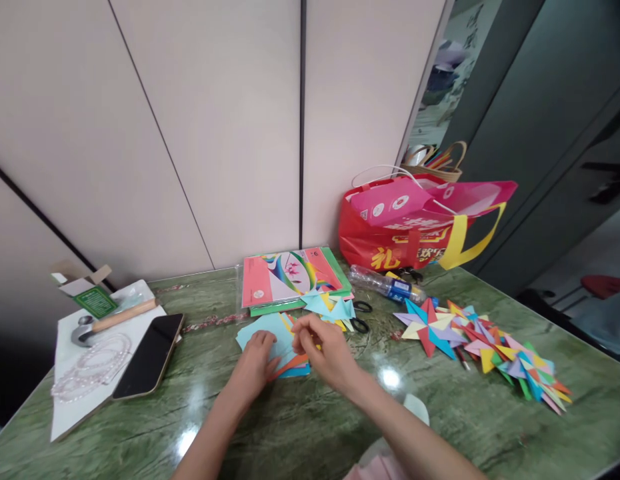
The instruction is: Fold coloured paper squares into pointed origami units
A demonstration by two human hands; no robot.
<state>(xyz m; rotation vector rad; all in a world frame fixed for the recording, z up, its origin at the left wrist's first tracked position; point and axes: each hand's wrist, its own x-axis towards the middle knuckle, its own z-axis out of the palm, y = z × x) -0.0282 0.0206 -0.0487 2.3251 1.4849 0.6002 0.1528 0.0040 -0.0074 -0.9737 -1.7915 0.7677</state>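
Green tabletop, paper sheets, scissors, red bag

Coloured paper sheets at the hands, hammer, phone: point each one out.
Coloured paper sheets [279, 327]: head view, on the light-blue top sheet.
Hammer [124, 315]: head view, on the wooden handle.
Phone [149, 357]: head view, on the dark screen.

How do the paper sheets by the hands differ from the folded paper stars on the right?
The paper sheets lie flat, while the paper stars have folded points. The left hand rests on the sheets; neither hand touches the stars. Both groups show several colours and lie on the green table.
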